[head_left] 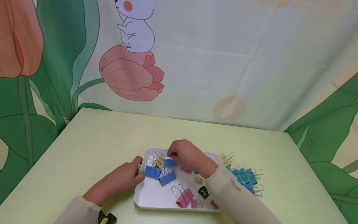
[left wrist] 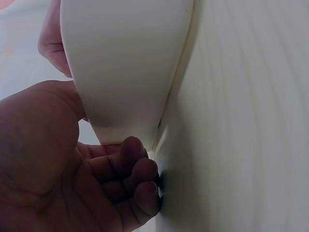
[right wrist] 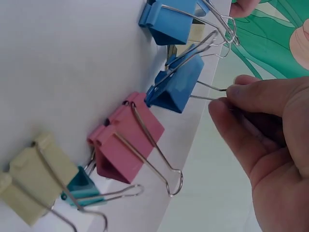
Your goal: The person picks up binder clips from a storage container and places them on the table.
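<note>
My right hand [head_left: 190,155] pinches a wire handle of a blue binder clip [right wrist: 181,82] between thumb and fingertips, over the far part of a white tray [head_left: 155,196]. At the tray's left side, my left hand [head_left: 126,175] grips the wall, with the thumb at the rim and the other fingers curled by the corner in the left wrist view. Two more blue binder clips [head_left: 167,178] and a yellow one [head_left: 160,160] lie close to the held clip. Beside it in the right wrist view are a pink clip [right wrist: 128,137], a teal clip [right wrist: 82,186] and a pale yellow clip [right wrist: 41,179].
More pink clips [head_left: 185,198] lie at the tray's near side. Right of the tray, partly behind my right forearm, is a pile of teal clips [head_left: 246,176], with blue and yellow ones. A printed curtain [head_left: 195,77] hangs behind the pale table [head_left: 112,133].
</note>
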`<state>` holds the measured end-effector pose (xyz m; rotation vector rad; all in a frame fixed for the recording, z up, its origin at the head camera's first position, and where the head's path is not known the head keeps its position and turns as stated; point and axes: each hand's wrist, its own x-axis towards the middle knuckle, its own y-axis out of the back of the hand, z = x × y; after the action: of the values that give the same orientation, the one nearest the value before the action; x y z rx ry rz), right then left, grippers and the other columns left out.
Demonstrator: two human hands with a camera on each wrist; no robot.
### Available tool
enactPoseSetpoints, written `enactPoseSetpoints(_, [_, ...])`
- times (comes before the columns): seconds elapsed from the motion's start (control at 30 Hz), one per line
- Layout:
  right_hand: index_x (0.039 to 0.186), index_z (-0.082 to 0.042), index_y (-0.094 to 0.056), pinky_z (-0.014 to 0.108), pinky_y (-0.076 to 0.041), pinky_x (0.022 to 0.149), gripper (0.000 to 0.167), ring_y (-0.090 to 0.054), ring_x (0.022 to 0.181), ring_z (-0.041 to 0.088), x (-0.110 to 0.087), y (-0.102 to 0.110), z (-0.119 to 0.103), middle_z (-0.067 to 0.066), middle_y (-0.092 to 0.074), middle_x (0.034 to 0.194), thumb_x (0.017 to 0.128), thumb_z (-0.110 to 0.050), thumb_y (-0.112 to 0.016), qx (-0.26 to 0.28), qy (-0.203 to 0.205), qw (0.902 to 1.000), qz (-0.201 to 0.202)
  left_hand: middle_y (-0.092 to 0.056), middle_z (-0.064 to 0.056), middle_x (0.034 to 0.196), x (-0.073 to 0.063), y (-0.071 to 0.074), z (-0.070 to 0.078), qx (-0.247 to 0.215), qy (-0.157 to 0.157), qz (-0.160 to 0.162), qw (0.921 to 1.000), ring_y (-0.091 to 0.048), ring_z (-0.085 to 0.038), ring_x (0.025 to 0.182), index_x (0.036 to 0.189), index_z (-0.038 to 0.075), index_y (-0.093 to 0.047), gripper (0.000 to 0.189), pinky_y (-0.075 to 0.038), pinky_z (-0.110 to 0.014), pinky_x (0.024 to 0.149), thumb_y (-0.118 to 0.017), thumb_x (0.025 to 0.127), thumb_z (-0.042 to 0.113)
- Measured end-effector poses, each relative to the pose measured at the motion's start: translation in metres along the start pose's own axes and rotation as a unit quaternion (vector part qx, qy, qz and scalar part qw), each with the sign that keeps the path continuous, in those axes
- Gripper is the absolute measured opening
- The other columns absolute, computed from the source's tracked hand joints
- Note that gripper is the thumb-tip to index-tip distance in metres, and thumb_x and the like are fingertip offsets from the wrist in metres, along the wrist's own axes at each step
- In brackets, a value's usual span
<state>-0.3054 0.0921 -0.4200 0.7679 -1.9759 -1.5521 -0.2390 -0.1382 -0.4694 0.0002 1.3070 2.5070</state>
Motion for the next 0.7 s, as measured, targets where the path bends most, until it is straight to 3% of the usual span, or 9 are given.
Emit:
enactPoseSetpoints(0.4, [0.101, -0.011, -0.075, 0.024, -0.053, 0.081, 0.016, -0.065, 0.089, 0.010, -0.011, 0.010, 0.005, -0.001, -0.071, 0.099, 0.090, -0.011, -0.065, 0.020, -0.018, 0.9992, 0.028, -0.052, -0.001, 0.067, 0.000, -0.001, 0.000, 0.004, 0.002, 0.002, 1.0000, -0.047, -0.014, 0.058, 0.126, 0.004, -0.044, 0.042, -0.037, -0.029, 0.056, -0.052, 0.089, 0.021])
enactPoseSetpoints(0.7, [0.098, -0.013, -0.076, 0.024, -0.053, 0.079, 0.013, -0.064, 0.085, 0.007, -0.025, 0.016, 0.016, -0.004, -0.071, 0.097, 0.091, -0.014, -0.065, 0.072, -0.030, 0.9944, 0.071, -0.053, -0.001, 0.068, 0.001, -0.001, -0.001, 0.000, 0.003, 0.000, 1.0000, -0.048, -0.014, 0.059, 0.125, 0.004, -0.044, 0.042, -0.038, -0.029, 0.056, -0.052, 0.089, 0.021])
